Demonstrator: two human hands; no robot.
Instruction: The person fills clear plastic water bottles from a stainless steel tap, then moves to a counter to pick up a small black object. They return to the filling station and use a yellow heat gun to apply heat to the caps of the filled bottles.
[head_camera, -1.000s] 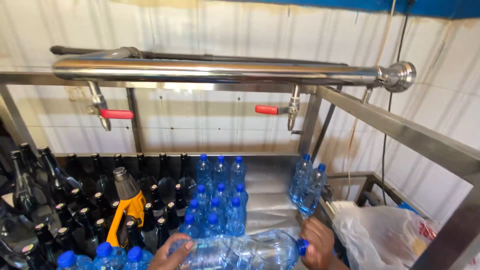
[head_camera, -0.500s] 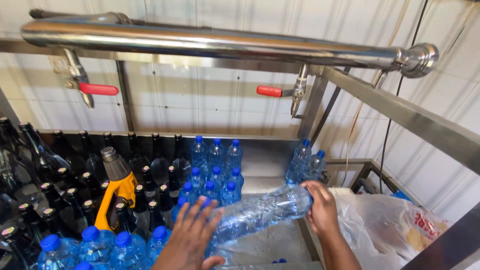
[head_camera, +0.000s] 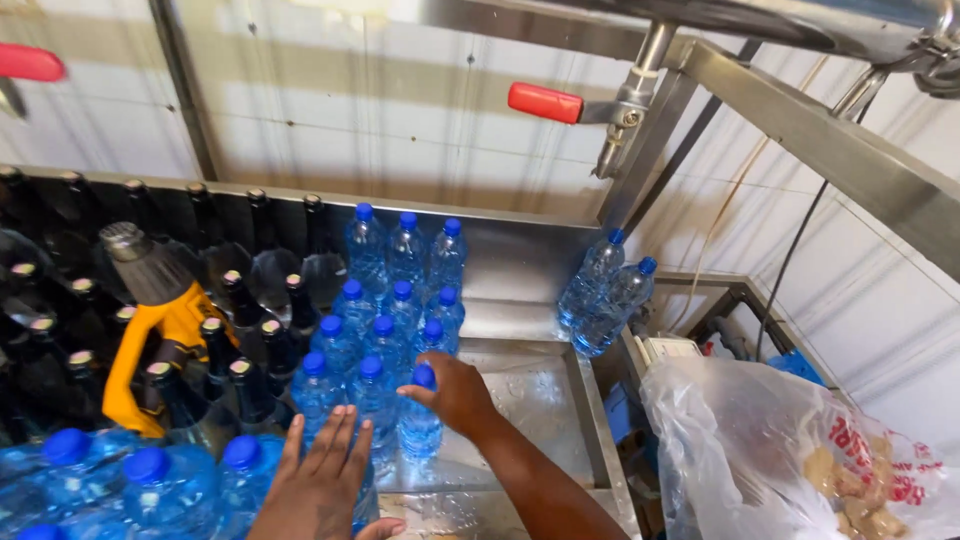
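My right hand (head_camera: 458, 393) grips the blue cap and neck of a clear water bottle (head_camera: 419, 432), which stands upright on the wet steel counter (head_camera: 530, 395) at the right end of a group of blue-capped bottles (head_camera: 385, 305). My left hand (head_camera: 323, 478) lies flat with fingers spread against the blue-capped bottles in the front row, right beside the held one. It holds nothing.
Dark glass bottles (head_camera: 230, 300) fill the left of the counter, with a yellow heat gun (head_camera: 160, 310) resting among them. Two leaning water bottles (head_camera: 605, 295) stand at the back right. A red-handled tap (head_camera: 590, 110) hangs overhead. A clear plastic bag (head_camera: 790, 450) sits at right.
The bottle was lying tilted across both hands; now it stands upright on the counter by the group. My left hand has let go and rests on the neighbouring bottles.
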